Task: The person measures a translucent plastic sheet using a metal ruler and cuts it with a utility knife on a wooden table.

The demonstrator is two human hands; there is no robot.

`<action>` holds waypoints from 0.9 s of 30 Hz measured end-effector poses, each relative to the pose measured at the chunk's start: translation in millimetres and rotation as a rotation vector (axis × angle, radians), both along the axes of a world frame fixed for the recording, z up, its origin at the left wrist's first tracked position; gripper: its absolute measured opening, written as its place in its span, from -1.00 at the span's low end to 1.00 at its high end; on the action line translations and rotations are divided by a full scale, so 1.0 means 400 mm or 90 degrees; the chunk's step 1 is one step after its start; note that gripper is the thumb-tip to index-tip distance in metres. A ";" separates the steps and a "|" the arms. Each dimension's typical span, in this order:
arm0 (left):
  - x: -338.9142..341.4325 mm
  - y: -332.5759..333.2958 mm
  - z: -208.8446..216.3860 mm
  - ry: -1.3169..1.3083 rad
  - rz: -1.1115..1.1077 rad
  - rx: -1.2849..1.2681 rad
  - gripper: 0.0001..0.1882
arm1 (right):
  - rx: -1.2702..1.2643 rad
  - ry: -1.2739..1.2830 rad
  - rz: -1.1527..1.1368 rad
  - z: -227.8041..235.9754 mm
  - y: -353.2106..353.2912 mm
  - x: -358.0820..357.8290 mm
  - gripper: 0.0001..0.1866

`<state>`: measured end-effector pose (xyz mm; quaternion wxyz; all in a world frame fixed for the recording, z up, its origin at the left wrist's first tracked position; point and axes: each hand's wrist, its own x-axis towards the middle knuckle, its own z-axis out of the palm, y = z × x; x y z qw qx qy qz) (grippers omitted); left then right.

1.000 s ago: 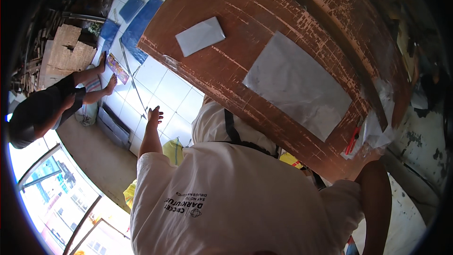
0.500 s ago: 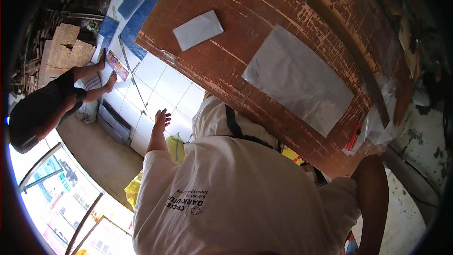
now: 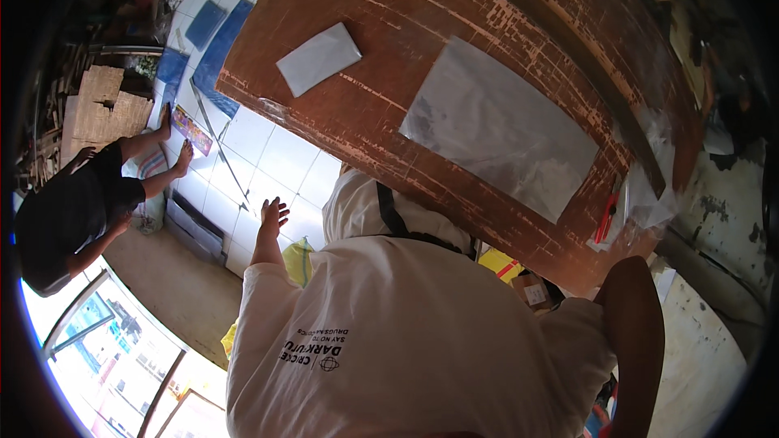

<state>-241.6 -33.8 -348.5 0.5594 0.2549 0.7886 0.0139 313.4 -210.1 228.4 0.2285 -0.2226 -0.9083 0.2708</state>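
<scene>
**Left hand [image 3: 274, 212] spread, clear of table [image 3: 381, 85]**

Its fingers stood apart over white floor tiles [image 3: 284, 154], near a yellow sack [image 3: 298, 261]. Right arm [image 3: 634, 320] bent beside the table's corner; right hand out of frame, grip could not be told. On the table: large translucent sheet [image 3: 499, 126], smaller grey sheet [image 3: 319, 59] leftward, slim red tool [image 3: 607, 215] rightward.

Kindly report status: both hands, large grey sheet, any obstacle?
Left hand open, empty; right hand out of view. Large grey sheet uncovered on brown table. Red tool beside sheet.
</scene>
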 end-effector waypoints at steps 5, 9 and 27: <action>0.017 0.021 -0.001 0.007 0.002 0.009 -0.19 | -0.005 0.012 -0.018 -0.001 0.008 -0.011 -0.68; 0.032 0.026 0.000 0.003 -0.015 0.009 -0.19 | -0.008 0.039 -0.026 -0.014 -0.001 -0.014 -0.69; 0.040 0.033 -0.017 -0.074 -0.009 0.037 -0.24 | -0.230 0.342 -0.324 -0.288 0.133 0.043 -0.71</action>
